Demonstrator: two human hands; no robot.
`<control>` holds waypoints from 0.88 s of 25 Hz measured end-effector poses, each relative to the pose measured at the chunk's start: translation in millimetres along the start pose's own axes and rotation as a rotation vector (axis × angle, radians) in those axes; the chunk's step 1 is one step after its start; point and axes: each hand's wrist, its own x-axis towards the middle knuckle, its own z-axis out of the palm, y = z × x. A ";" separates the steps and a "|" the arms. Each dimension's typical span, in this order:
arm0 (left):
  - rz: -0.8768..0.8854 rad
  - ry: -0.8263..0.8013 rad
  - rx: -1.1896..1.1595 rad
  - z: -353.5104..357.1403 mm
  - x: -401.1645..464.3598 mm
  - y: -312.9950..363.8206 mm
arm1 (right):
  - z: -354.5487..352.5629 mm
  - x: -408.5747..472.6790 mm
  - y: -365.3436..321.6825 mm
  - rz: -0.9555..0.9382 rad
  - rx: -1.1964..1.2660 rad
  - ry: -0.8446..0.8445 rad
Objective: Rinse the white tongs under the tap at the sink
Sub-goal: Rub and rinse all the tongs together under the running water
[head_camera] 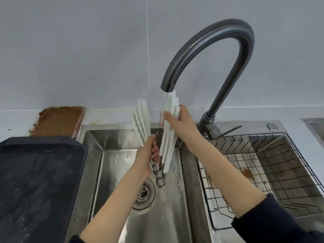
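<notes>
Our left hand (146,153) grips one arm of the tongs (167,135), our right hand (178,122) clasps the other, directly under the tap (210,55)

White tongs (166,137): arms splayed, tips at 12 o'clock, metal hinge at 6; under dark gooseneck tap (210,50), over steel sink (105,172).

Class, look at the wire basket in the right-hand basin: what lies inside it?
Inside the wire basket a brownish patch shows through the bars. The right forearm covers the basket's left part, so anything there is hidden.
</notes>
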 end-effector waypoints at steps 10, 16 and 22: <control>0.376 0.141 0.654 2.9 -6.6 -0.4 | -45.4 -13.7 49.8 0.162 -0.027 0.053; 0.472 0.080 0.760 -16.7 -16.2 4.2 | -39.3 -12.6 67.7 0.225 0.006 -0.010; 0.568 0.098 0.955 -20.7 -19.6 13.1 | -37.0 -12.1 75.3 0.333 -0.051 0.053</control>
